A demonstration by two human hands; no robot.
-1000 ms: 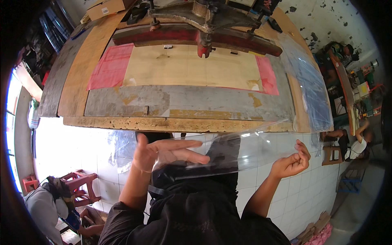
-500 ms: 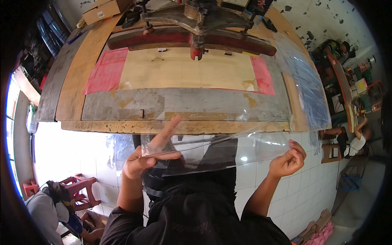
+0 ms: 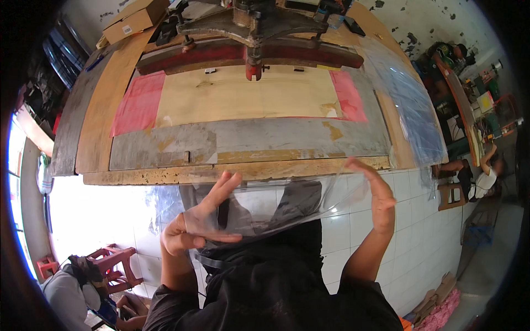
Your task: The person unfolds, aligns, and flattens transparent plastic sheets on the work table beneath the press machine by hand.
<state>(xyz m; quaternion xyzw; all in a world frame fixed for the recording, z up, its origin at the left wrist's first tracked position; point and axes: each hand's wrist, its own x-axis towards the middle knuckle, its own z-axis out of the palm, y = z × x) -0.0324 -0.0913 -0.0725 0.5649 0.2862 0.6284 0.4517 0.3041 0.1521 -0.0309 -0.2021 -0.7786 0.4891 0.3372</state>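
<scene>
A clear plastic sheet [image 3: 259, 212] is stretched between my two hands, in front of the bench edge and above my lap. My left hand [image 3: 190, 223] holds its left end; the fingers are spread forward along the film and the thumb lies lower. At the right end, my right hand [image 3: 382, 201] is raised with its fingers bent inward over the film. Its fingertips come close to the bench's front edge. Through the film I see my dark clothing and floor tiles. The exact grip of the fingers is partly blurred by the film.
Beyond lies a bench with a yellow board [image 3: 248, 96] and pink end strips [image 3: 138, 102], under a red press bar [image 3: 193, 58]. Clear film [image 3: 414, 116] covers the bench's right side. One person [image 3: 72, 289] sits lower left near a red stool [image 3: 113, 267]; others are at right.
My right hand has turned from a pinch to bent, extended fingers and moved slightly left and up. My left hand has dropped a little. The sheet's right end has shifted inward.
</scene>
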